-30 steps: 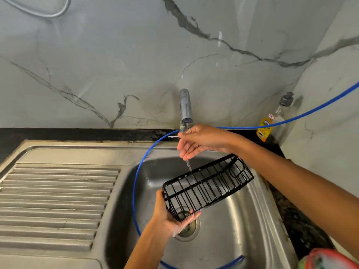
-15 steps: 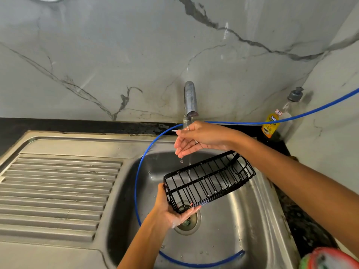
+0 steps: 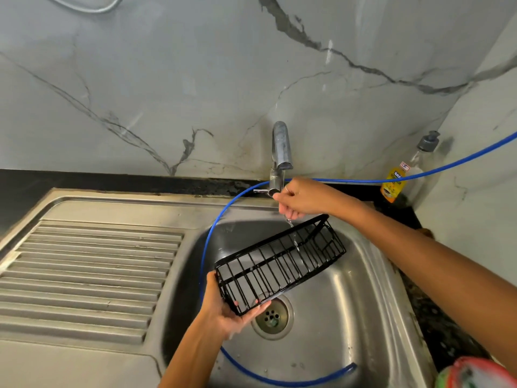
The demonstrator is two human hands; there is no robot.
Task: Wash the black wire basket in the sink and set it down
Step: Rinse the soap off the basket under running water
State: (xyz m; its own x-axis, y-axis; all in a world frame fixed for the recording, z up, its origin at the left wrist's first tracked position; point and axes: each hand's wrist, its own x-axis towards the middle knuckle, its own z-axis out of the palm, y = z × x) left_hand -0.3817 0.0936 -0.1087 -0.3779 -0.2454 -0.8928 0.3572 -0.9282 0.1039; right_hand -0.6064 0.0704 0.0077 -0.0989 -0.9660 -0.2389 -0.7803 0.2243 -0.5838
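Left hand (image 3: 223, 310) grips the black wire basket (image 3: 279, 264) by its near end, tilted over the sink (image 3: 349, 317) drain; I see my right hand (image 3: 296, 200) pinching the tap (image 3: 279, 152) lever, water trickling onto the basket.

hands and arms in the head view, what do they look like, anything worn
Both arms are bare up to the edge of the picture: no sleeves, gloves, watch or bracelet show. The right hand wears a thin ring on one of its fingers, beside the tap. The left hand shows no ring or other item. Nails look short and unpainted, though they are small in the picture.
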